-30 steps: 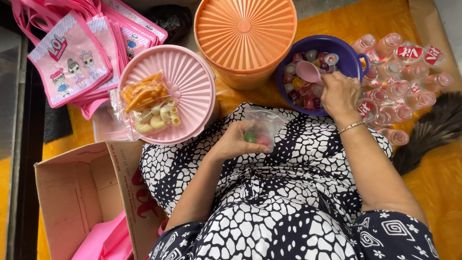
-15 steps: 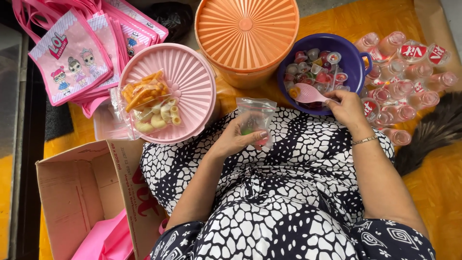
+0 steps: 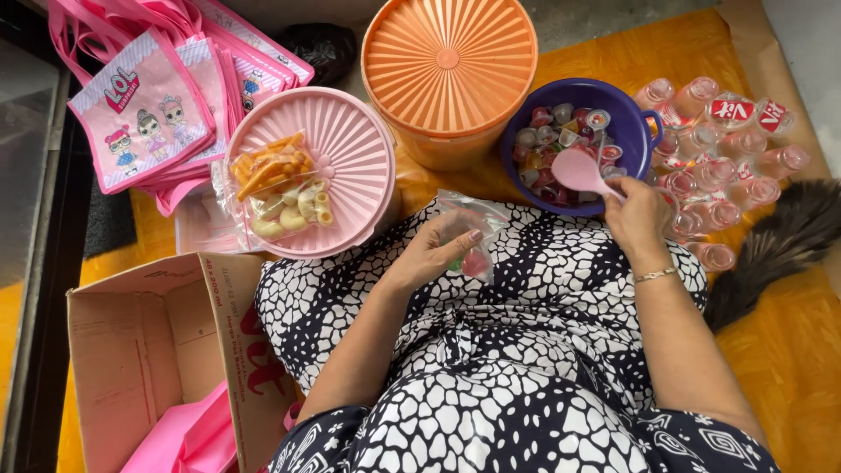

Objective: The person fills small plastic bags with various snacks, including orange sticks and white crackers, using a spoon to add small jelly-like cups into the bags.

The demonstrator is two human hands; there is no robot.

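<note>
Right fingers [image 3: 624, 203] pinching pink spoon [image 3: 580, 172], bowl end toward upper left; left fingers [image 3: 455, 241] gripping clear bag [image 3: 473, 229].

Spoon [image 3: 576, 171] pink. Bowl [image 3: 632, 118] purple, holding mixed red, white and clear sweets. Bag [image 3: 473, 229] clear. Big tub [image 3: 448, 74] orange, ribbed lid. Smaller tub [image 3: 350, 149] pale pink. Dress [image 3: 526, 350] black-and-white pebble print. Totes [image 3: 144, 123] pink.

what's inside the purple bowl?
The purple bowl holds small sealed jelly cups in mixed colours. The right hand holds a pink spoon over them, which covers some; the lower layers cannot be seen.
</note>
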